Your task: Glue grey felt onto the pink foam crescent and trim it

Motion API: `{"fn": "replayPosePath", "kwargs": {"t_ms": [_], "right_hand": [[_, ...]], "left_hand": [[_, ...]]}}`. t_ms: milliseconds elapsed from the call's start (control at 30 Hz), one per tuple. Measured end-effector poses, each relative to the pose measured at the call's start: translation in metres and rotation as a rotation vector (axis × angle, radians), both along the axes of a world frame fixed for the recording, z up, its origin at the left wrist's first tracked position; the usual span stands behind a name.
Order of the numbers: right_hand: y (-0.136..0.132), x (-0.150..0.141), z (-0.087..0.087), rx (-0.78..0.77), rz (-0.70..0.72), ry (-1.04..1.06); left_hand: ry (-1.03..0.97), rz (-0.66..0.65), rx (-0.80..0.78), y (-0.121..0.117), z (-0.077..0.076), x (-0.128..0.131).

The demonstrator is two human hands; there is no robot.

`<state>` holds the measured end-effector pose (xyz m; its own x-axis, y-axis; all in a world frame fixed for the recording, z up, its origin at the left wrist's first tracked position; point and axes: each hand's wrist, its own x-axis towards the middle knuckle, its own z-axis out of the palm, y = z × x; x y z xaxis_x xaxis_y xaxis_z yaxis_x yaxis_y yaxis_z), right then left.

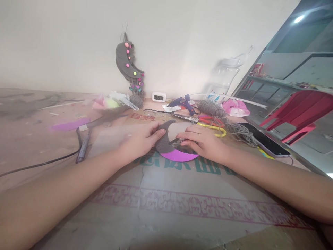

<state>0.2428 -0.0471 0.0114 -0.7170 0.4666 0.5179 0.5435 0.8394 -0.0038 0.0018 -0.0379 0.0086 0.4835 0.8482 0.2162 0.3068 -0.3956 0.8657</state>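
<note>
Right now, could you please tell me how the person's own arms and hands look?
The left forearm and right forearm are bare, with no sleeve in view. The left hand and right hand wear no gloves; I see no ring, watch or bracelet.

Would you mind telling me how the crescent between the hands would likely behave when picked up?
The crescent is probably light and may flex, as its bare purple end looks thin. It seems unlikely to roll, lying nearly flat. The grey wrapping may give some grip, since it looks ridged.
</note>
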Motion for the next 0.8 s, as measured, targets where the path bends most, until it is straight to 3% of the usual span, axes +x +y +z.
{"fn": "replayPosePath", "kwargs": {"t_ms": [800], "right_hand": [[0.0007, 0.0007, -0.0003, -0.020, -0.046, 0.055]], "left_hand": [[-0.023, -0.032, -0.058, -0.0007, -0.0004, 0.0014]]}}
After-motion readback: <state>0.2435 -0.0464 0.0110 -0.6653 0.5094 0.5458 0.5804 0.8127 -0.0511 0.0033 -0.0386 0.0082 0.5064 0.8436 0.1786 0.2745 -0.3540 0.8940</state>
